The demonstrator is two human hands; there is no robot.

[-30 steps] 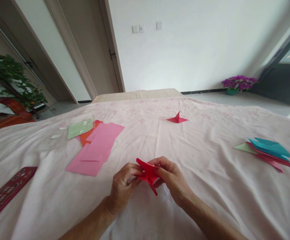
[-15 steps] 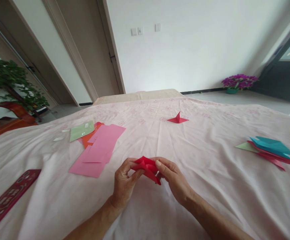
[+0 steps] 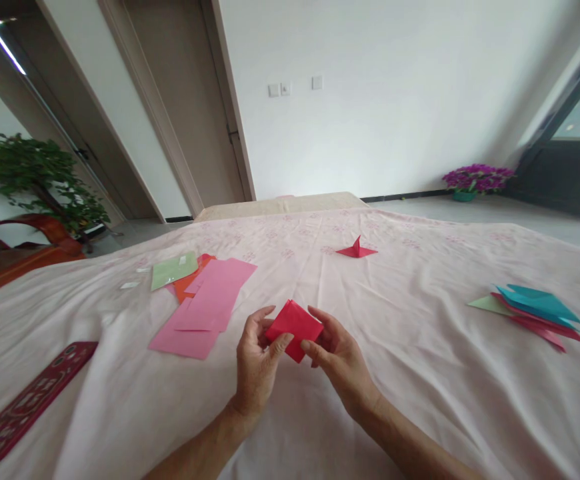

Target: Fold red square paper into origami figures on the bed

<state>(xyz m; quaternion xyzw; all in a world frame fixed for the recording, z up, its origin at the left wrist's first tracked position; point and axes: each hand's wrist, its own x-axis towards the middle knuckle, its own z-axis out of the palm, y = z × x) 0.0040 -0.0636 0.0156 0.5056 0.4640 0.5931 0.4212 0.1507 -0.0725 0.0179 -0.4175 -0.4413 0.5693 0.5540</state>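
Note:
A folded red paper [image 3: 296, 323], now a flat diamond, is held between my two hands above the cloth. My left hand [image 3: 259, 353] grips its left side, thumb on the front face and fingers behind. On the right side, my right hand [image 3: 343, 357] pinches the lower edge with the thumb in front; most of its fingertips are hidden behind the paper. Farther off, a red origami piece [image 3: 357, 249] with an upright point stands on the pale pink cloth [image 3: 410, 400].
Pink paper sheets [image 3: 210, 300], an orange sheet [image 3: 190, 283] and a green packet [image 3: 174, 270] lie to the left. A dark red decorated case [image 3: 33, 400] is at the near left. Folded blue, red and green papers [image 3: 540, 305] are stacked at the right.
The red paper has gone from a partly opened, tilted shape to a flat diamond facing me. Both thumbs have shifted onto its front. The camera view has tilted up slightly.

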